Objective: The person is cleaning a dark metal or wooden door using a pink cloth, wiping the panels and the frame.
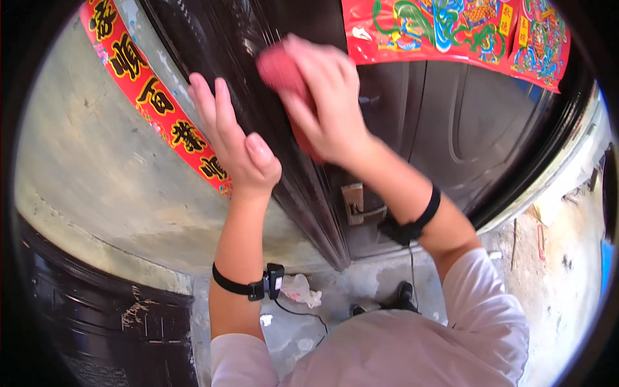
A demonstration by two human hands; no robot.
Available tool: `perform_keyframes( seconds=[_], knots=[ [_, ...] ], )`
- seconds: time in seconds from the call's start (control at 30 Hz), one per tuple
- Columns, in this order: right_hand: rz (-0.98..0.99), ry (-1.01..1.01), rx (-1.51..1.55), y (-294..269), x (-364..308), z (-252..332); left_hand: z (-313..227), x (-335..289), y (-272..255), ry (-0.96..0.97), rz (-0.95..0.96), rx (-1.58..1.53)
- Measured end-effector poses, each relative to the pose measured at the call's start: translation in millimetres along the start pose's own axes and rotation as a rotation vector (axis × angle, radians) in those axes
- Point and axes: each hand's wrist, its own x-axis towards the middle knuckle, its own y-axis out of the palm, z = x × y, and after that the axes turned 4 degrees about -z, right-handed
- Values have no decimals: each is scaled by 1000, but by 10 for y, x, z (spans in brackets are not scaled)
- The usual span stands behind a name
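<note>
My right hand point(332, 97) grips a red cloth point(278, 68) and presses it to the dark brown door frame point(284, 138). Part of the cloth hangs below the palm along the frame. Blur smears the fingertips a little. To its left, my left hand point(237, 145) is raised with straight fingers and holds nothing. It is in front of the frame's left edge, beside a red paper banner point(155, 97); whether it touches the frame I cannot tell. Behind my right forearm stands the dark double-panelled door point(393, 135).
Colourful red posters point(425, 32) hang on the door's upper part. A metal handle point(369, 211) sticks out lower down. A white plastic bag point(300, 290) lies on the concrete floor by my shoes point(405, 293). Another dark panel point(97, 316) stands at lower left. Cables hang from both forearm straps.
</note>
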Motion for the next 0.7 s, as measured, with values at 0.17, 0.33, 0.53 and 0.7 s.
perform_keyframes(
  seconds=[0.17, 0.33, 0.53, 0.7],
  knots=[
    [-108, -32, 157, 122, 659, -61, 36, 30, 80, 53, -59, 10],
    [-157, 279, 116, 203, -224, 200, 47, 21, 41, 63, -72, -9],
    [89, 565, 131, -127, -1962, 481, 52, -25, 123, 39, -51, -16],
    [223, 692, 108, -244, -2794, 685, 88, 56, -32, 61, 25, -26]
  ],
)
